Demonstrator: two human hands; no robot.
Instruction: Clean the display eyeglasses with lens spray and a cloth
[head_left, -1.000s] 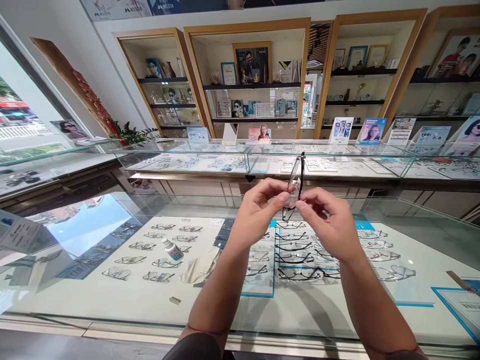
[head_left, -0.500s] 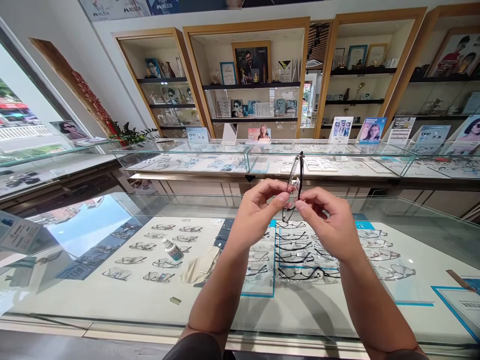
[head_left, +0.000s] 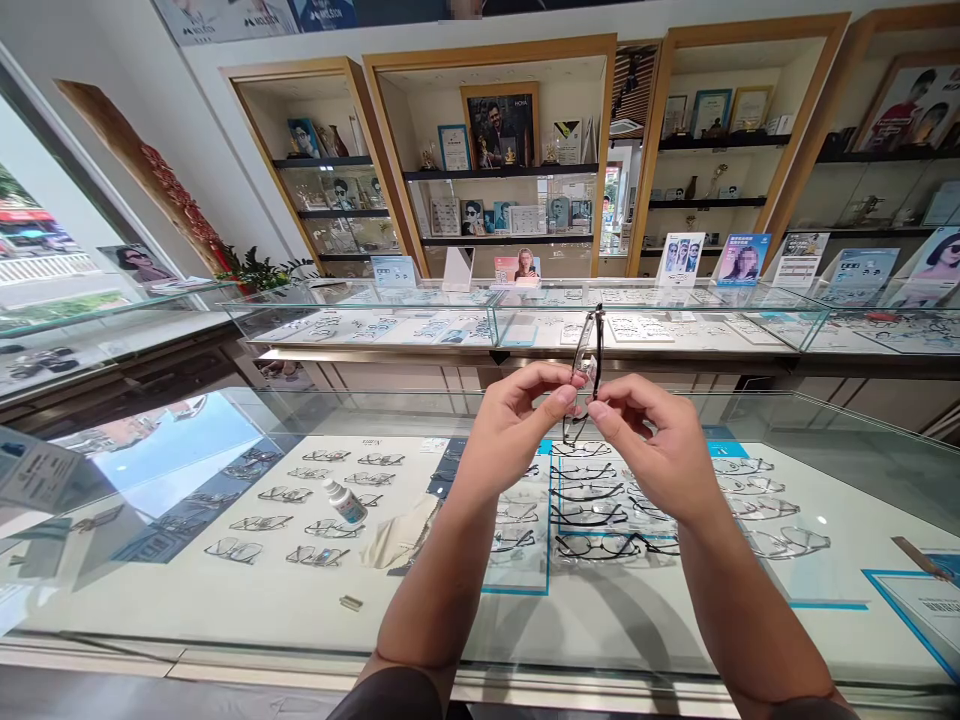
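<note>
Both my hands are raised over a glass display counter and pinch one pair of dark-framed glasses, held on end so the frame runs up and down. My left hand grips it from the left with thumb and fingers. From the right, my right hand pinches the same middle part. A small tag hangs at the frame between my fingertips. Under the glass lie rows of eyeglass frames.
On the counter top sit a small white bottle, a folded beige cloth and a small metal piece. A second glass showcase stands behind, with wall shelves of pictures and cards beyond. A blue-edged card lies at right.
Hands and glasses stay nearly still; the view has shifted very slightly.
</note>
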